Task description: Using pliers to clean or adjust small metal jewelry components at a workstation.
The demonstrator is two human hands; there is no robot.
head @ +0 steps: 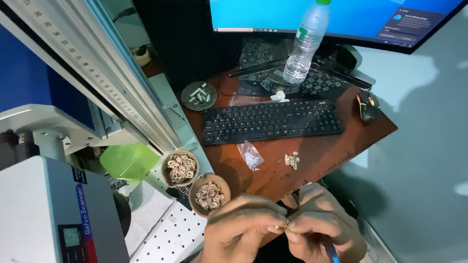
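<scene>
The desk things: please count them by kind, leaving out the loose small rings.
Small brown bowls of rings: 2
Black keyboard: 1
Computer mouse: 1
Clear plastic bottle: 1
Round ashtray: 1
Small clear plastic bag: 1
Monitor: 1
Total: 8

two bowls (pixel 209 195) left of the hands (pixel 285 226).

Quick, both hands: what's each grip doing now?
Left hand: shut, pinching a tiny pale piece at the fingertips.
Right hand: shut, pinching the same piece.
</scene>
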